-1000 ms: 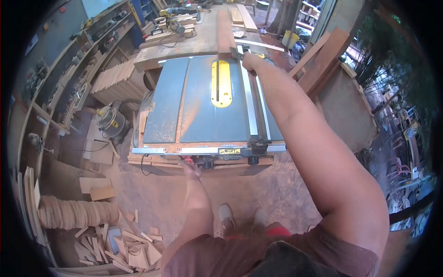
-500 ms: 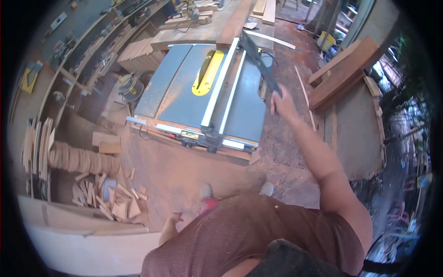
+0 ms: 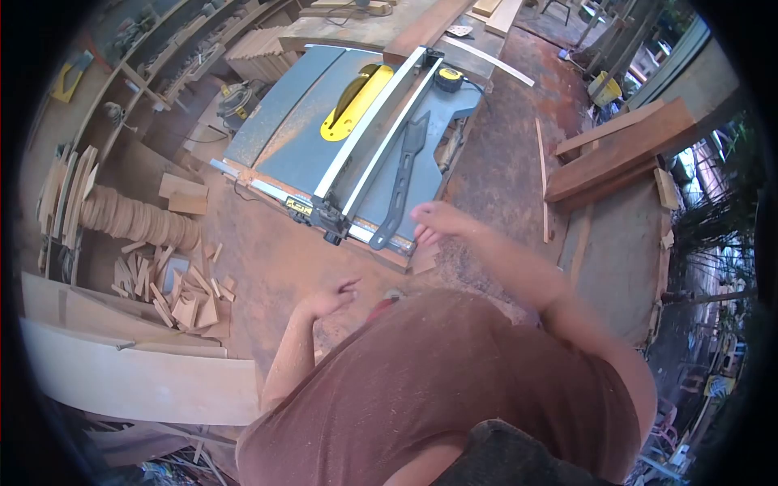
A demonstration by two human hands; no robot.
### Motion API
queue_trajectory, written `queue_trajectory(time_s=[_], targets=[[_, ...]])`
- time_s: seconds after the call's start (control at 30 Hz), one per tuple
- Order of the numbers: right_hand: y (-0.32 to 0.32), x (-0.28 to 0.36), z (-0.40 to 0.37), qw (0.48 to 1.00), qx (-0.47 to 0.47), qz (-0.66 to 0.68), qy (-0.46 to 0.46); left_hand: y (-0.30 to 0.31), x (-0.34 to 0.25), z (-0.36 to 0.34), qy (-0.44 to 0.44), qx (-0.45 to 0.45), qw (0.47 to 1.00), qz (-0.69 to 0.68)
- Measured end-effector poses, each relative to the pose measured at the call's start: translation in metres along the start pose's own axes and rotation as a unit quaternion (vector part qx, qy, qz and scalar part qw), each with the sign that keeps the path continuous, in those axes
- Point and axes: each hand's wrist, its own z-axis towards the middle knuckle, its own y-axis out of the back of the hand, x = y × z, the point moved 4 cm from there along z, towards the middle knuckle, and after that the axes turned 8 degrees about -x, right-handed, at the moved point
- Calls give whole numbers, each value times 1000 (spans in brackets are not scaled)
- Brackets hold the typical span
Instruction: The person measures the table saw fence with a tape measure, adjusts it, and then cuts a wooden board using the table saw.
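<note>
A dark push stick (image 3: 401, 185) lies on the right part of the table saw (image 3: 304, 97), beside the metal fence (image 3: 365, 134). My right hand (image 3: 436, 222) is off the saw's front right corner, apart from the stick, its fingers curled loosely and holding nothing. Over the floor in front of the saw is my left hand (image 3: 330, 298), empty with fingers apart. The blade stands in a yellow insert (image 3: 356, 103). A tape measure (image 3: 448, 78) rests near the far end of the fence.
Wood offcuts (image 3: 190, 296) lie on the floor at the left, near a row of round wooden pieces (image 3: 134, 217). Thick beams (image 3: 616, 154) stand at the right. A workbench (image 3: 348, 32) adjoins the saw's far side. A yellow bucket (image 3: 604, 89) is farther back.
The push stick has gone from my right hand onto the saw table. My right hand has come back toward my body, and my left hand has moved forward and right. The view has shifted.
</note>
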Motion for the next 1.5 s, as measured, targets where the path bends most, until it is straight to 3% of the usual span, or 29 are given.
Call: queue_trajectory(time_s=[0.03, 0.07, 0.1, 0.17, 0.3, 0.37, 0.4, 0.47, 0.5, 0.57, 0.63, 0.7, 0.77, 0.8, 0.83, 0.87, 0.9, 0.93, 1.0, 1.03, 1.07, 1.1, 1.17, 1.23, 1.33, 1.43, 1.5], targets=[[19, 6, 2, 992, -13, -122, 6, 3, -24, 13, -66, 16, 998, 17], [35, 16, 0, 992, -46, -112, 18, 3, -45, 24, -131, 32, 990, 33], [54, 28, 0, 991, -80, -104, 33, 3, -73, 27, -131, 33, 990, 30], [108, 35, 31, 901, -189, -314, 232, -2, -144, 19, -220, 37, 975, 19], [180, 88, 80, 872, -215, -314, 309, -17, -222, 45, -246, 5, 968, -49], [207, 132, 109, 731, -294, -428, 444, -27, -261, 68, -290, -22, 956, -50], [218, 145, 131, 736, -282, -424, 447, -33, -282, 78, -292, -20, 953, -79], [233, 180, 169, 638, -332, -492, 490, -39, -325, 108, -287, -41, 953, -88], [238, 188, 186, 642, -322, -488, 496, -43, -349, 126, -288, -49, 952, -91], [243, 197, 220, 677, -261, -558, 403, -36, -389, 171, -295, -138, 941, -94], [254, 205, 239, 730, -200, -532, 379, -19, -430, 221, -302, -275, 910, -72], [274, 208, 245, 745, -181, -503, 398, 6, -464, 272, -281, -384, 875, -84], [299, 210, 248, 833, -116, -385, 379, 40, -485, 318, -222, -511, 828, 57], [318, 208, 256, 846, -86, -300, 432, 55, -496, 335, -169, -551, 811, 95], [337, 209, 253, 846, -83, -299, 433, 68, -504, 349, -115, -584, 792, 133], [357, 209, 246, 926, -15, -130, 355, 82, -513, 364, -117, -585, 791, 134], [374, 204, 236, 964, 50, 45, 258, 94, -511, 380, -38, -564, 813, 139], [394, 201, 223, 964, 45, 45, 256, 107, -505, 397, 39, -537, 831, 143], [420, 194, 206, 940, 183, 277, 77, 150, -470, 452, 53, -543, 822, 163], [432, 191, 202, 942, 181, 272, 81, 164, -460, 469, 74, -550, 812, 181], [442, 184, 198, 935, 176, 305, 50, 158, -479, 471, -25, -500, 803, 324], [450, 177, 195, 926, 171, 336, 16, 157, -486, 469, -23, -501, 804, 318], [465, 172, 188, 931, 172, 322, 14, 142, -510, 451, -17, -502, 840, 204], [470, 174, 190, 933, 178, 314, 6, 155, -491, 472, -30, -537, 840, 67], [477, 199, 203, 956, 143, 250, 62, 146, -519, 478, -20, -503, 864, -16], [471, 232, 231, 964, 106, 225, 93, 155, -526, 516, -81, -447, 890, 44], [462, 258, 248, 969, 85, 207, 101, 140, -563, 507, -135, -391, 887, 203]])
